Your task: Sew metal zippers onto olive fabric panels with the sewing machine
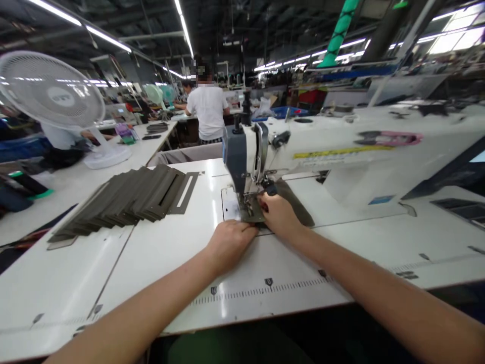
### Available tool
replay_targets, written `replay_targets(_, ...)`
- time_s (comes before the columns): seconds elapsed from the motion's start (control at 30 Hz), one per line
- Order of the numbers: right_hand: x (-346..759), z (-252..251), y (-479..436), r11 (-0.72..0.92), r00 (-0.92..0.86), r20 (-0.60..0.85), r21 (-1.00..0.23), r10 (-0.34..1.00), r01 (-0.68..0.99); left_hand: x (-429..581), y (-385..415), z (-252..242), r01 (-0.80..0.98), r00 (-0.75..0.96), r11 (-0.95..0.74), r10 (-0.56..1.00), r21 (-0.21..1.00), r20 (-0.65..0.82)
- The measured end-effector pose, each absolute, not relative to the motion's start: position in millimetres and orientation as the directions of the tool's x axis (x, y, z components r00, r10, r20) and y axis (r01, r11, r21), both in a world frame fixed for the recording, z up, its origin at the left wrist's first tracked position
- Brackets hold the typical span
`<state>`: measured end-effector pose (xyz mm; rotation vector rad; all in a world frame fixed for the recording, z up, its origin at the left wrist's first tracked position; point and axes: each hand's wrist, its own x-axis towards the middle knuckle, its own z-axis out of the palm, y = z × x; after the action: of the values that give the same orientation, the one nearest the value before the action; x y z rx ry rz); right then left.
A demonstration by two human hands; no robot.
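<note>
The left hand (232,245) lies low on the table (182,253), its fingertips at the near edge of a dark olive piece (297,203), while the right hand (281,217) curls over that same piece, close beside the needle area; whether either hand pinches the piece or only presses it down, I cannot tell. The piece lies flat at the foot of the sewing machine (235,156), partly covered by the right hand and showing again beyond it, under the machine's arm. The table is white and glossy, streaked with reflected light and crossed by thin dark seams, with a printed ruler scale (242,294) along its front edge. To the left, a fanned stack (125,199) of similar olive pieces leans across the surface, the nearest one showing a long pale slot. Pink-handled snips (401,137) rest against the machine's white body, above a yellow strip (341,151). Further left, a white fan (62,98) stands on an adjoining table, with dark spools (28,184) near the picture's edge. Beyond the machine, a person in a white shirt (207,112) stands facing away, near a blue bin (284,112). The room is a large, dim workshop, with rows of tube lights (108,39) under a dark roof, a green-wrapped column (339,35) and bright windows (458,33) at the upper right.
</note>
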<state>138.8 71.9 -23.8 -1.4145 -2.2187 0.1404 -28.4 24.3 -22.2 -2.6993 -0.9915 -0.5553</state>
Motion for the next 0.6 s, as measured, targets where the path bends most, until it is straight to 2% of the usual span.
replay_targets(0.07,146.0,-26.4,53.6,0.564,-0.417,0.423,-0.324,0.805,0.759,-35.3,15.1,-19.6,0.658,0.682,-0.752,0.577,-0.033,0.449)
replay_targets(0.13,151.4,-31.2,39.6,0.747,-0.571,0.509,-0.258,0.644,0.612,-40.5,10.7,-17.9,0.719,0.597,-0.694,0.634,0.022,0.491)
replay_targets(0.23,153.4,-35.6,30.9,0.845,-0.671,0.541,-0.160,0.508,0.510,-42.0,15.9,-16.7,0.757,0.553,-0.651,0.684,0.057,0.475)
replay_targets(0.37,151.3,-33.9,32.1,0.844,-0.659,0.561,-0.151,0.502,0.514,-36.4,27.9,-16.2,0.641,0.704,-0.767,0.594,0.010,0.389)
replay_targets(0.6,151.5,-30.9,37.0,0.834,-0.634,0.571,-0.185,0.521,0.519,-31.4,35.3,-11.2,0.616,0.740,-0.784,0.543,-0.076,0.398)
